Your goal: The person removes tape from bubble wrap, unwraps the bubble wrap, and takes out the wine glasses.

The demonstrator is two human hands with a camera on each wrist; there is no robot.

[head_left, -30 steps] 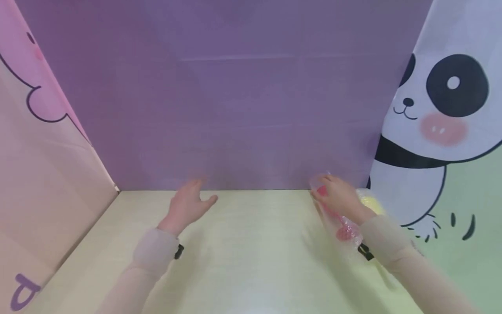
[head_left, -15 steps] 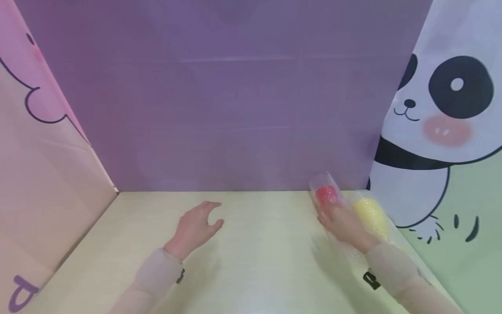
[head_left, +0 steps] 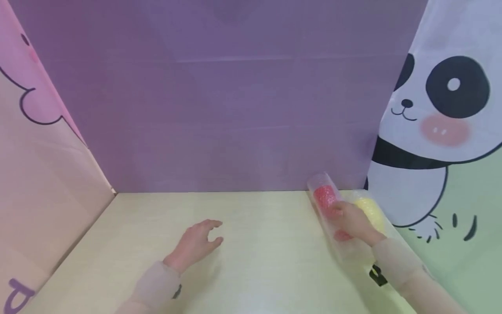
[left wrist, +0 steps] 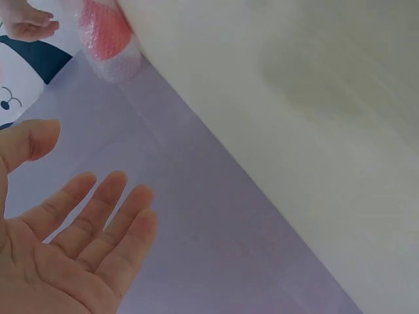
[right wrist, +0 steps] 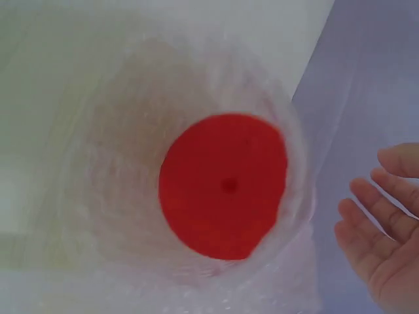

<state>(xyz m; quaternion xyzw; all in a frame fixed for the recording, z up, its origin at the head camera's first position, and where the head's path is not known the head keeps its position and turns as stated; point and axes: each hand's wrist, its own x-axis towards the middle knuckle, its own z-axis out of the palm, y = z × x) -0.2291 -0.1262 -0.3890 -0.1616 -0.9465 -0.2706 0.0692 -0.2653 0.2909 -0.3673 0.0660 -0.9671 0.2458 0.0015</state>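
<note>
A red cylinder in clear bubble wrap (head_left: pixel 324 196) lies at the right of the table, its far end against the purple backdrop. My right hand (head_left: pixel 354 224) overlaps its near part in the head view. In the right wrist view the round red end (right wrist: pixel 222 186) shows inside the wrap, and my right hand (right wrist: pixel 386 242) has its fingers spread beside it, holding nothing. My left hand (head_left: pixel 194 244) hovers over the middle left of the table. The left wrist view shows that hand (left wrist: pixel 82 248) palm up with relaxed fingers and nothing in it.
A yellow bubble-wrapped roll (head_left: pixel 370 209) lies right of the red one, along the panda-print wall (head_left: pixel 415 192). The purple backdrop (head_left: pixel 235 131) stands along the table's (head_left: pixel 251 261) far edge. A pale pink printed panel (head_left: pixel 47 183) rises on the left.
Both hands have drawn back toward me. My right hand has slid off the far part of the red cylinder, which shows more now. The wrapped cylinder's far end stays by the backdrop.
</note>
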